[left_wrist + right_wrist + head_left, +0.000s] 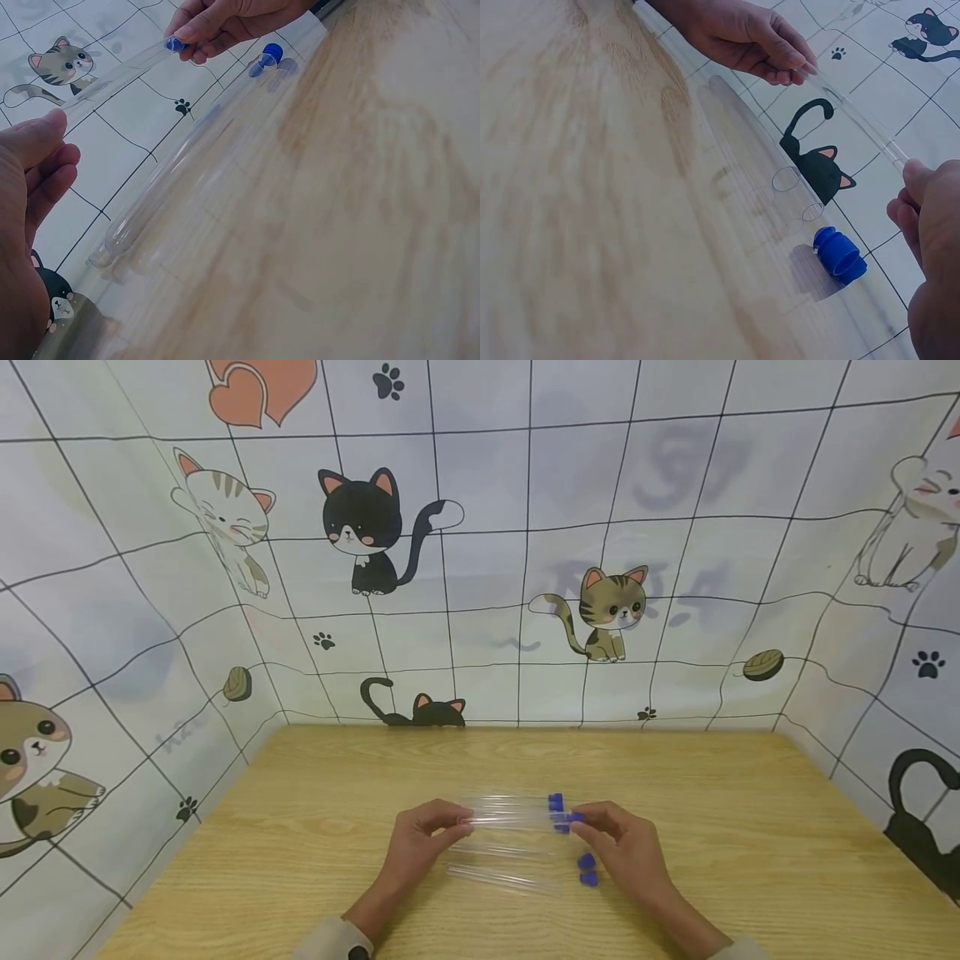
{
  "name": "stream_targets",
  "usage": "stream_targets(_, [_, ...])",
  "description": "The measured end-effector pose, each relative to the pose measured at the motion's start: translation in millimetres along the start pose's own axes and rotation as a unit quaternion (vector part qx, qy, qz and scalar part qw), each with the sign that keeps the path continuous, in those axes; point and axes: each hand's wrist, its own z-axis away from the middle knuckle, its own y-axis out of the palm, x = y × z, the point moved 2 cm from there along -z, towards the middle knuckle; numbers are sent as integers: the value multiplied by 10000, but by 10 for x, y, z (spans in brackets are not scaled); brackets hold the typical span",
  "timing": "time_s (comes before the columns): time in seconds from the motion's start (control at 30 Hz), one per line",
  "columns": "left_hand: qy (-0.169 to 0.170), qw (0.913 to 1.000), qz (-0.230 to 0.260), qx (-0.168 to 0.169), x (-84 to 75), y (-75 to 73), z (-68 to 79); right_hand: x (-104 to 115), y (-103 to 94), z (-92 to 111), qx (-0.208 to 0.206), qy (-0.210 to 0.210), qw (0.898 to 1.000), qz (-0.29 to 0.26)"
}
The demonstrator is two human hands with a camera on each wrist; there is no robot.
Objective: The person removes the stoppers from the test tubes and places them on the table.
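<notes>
Hands (424, 839) (627, 846) pinch a clear, slender tube (121, 77) (stubby blue cap (175, 44)).

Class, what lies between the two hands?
In the left wrist view, a clear tube spans from the left hand to the blue cap pinched by the right hand.

- Caps (588, 879), lower right of centre: solid blue
- Tubes (497, 877), lower centre: clear, colourless
- Surface (337, 768), bottom: yellowish-tan wood grain
- Backdrop (487, 568), top: black-gridded white, cartoon cats (363, 518), black paw prints (388, 386)
</notes>
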Motion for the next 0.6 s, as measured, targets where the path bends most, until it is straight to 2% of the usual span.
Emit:
stream_targets(0.13, [-124,9999,34,-5,-9,-1,-1,22,-2,0,-37,-66,10000,61])
stream_targets(0.3, [-483,9988,-74,-59,-11,-5,7,-3,4,-3,10,-158,9997,-173])
stream_targets(0.6, [-1063,9929,-502,-195,-17,5,16,-351,65,14,428,293,9978,-421])
